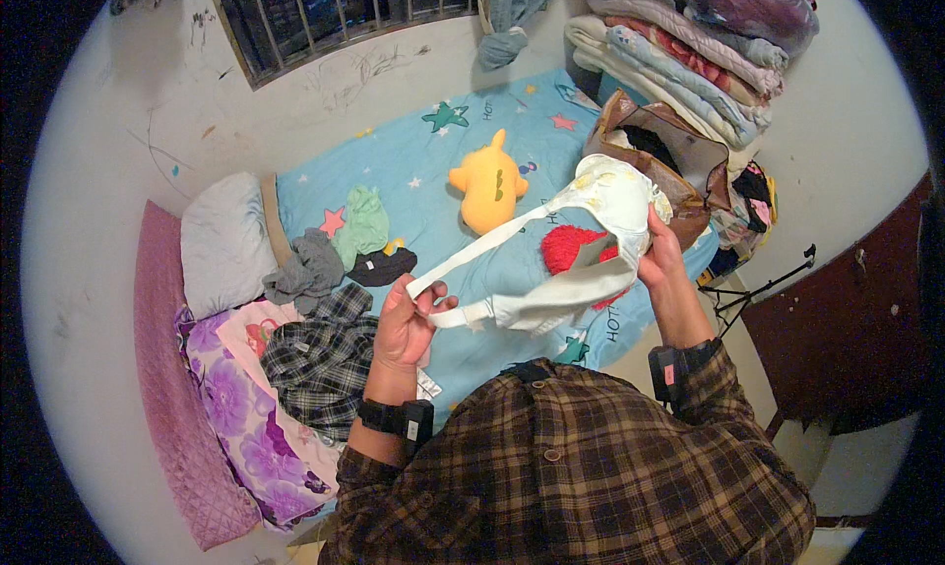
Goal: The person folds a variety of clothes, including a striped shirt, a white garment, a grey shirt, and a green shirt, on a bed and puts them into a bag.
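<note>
A white bra (609, 196) is stretched out in the air above the blue bedsheet (443, 159). My left hand (408, 320) holds its band and strap at the left. My right hand (662, 249) grips the cup side, with the thumb on the edge of the fabric. Beneath the bra lies a fluffy red item (568, 247), partly covered by it. A yellow plush toy (489, 185) rests on the sheet beyond the strap. Left of my left hand are a black-and-white plaid shirt (317, 358), a grey garment (306, 270), a black cloth (382, 267) and a light green cloth (363, 222).
A brown bag (694, 218) with clothes inside stands at the bed's right, below stacked folded quilts (679, 70). A white pillow (225, 247) and purple floral bedding (244, 410) lie at the left. A black tripod (749, 295) stands on the right; a barred window (339, 11) is behind the bed.
</note>
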{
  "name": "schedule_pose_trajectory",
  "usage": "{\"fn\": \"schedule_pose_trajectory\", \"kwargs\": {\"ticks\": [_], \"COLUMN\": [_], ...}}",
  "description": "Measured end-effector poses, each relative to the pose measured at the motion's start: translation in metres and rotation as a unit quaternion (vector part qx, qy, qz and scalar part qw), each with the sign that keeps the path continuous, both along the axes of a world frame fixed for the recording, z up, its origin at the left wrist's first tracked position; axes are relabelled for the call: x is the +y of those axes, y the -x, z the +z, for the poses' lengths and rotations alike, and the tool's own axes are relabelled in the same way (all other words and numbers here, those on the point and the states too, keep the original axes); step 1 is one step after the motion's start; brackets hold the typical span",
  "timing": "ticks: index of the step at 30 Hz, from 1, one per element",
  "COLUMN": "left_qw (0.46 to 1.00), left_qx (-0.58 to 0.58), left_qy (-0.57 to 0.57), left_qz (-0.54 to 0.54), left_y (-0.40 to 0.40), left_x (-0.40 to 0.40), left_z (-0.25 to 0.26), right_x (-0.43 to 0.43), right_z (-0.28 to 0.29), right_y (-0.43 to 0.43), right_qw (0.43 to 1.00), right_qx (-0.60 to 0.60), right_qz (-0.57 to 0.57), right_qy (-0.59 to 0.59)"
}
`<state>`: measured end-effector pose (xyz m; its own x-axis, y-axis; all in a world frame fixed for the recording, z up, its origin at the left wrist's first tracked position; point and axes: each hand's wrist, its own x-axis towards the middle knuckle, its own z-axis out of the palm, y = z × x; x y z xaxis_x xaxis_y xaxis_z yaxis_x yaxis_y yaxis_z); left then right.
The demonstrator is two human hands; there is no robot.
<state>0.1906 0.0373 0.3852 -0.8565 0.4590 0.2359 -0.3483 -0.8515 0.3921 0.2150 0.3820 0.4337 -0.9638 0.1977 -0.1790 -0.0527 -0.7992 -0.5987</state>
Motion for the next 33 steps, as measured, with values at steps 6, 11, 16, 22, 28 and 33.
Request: {"fn": "schedule_pose_trajectory", "kwargs": {"ticks": [6, 11, 16, 22, 28, 33], "left_qw": [0.841, 0.738, 0.887, 0.808, 0.864, 0.936], "left_qx": [0.114, 0.095, -0.005, 0.153, 0.301, 0.181], "left_qy": [0.496, 0.600, 0.459, 0.566, 0.381, 0.287], "left_qz": [0.183, 0.292, 0.061, 0.067, 0.135, -0.097], "left_y": [0.008, 0.007, 0.010, 0.012, 0.010, -0.003], "left_x": [-0.002, 0.007, -0.003, -0.003, 0.033, 0.046], "left_z": [-0.005, -0.023, -0.031, -0.033, 0.038, 0.062], "right_x": [0.005, -0.005, -0.010, -0.033, -0.079, -0.091], "right_z": [0.011, 0.025, 0.030, 0.037, 0.031, 0.024], "right_y": [-0.008, -0.012, -0.015, -0.022, -0.025, -0.014], "right_qw": [0.997, 0.996, 0.995, 0.985, 0.956, 0.940], "right_qx": [0.069, 0.087, 0.089, 0.082, 0.067, 0.085], "right_qz": [0.025, 0.010, 0.014, 0.000, 0.079, 0.151], "right_qy": [-0.010, -0.034, -0.040, -0.155, -0.274, -0.293]}}
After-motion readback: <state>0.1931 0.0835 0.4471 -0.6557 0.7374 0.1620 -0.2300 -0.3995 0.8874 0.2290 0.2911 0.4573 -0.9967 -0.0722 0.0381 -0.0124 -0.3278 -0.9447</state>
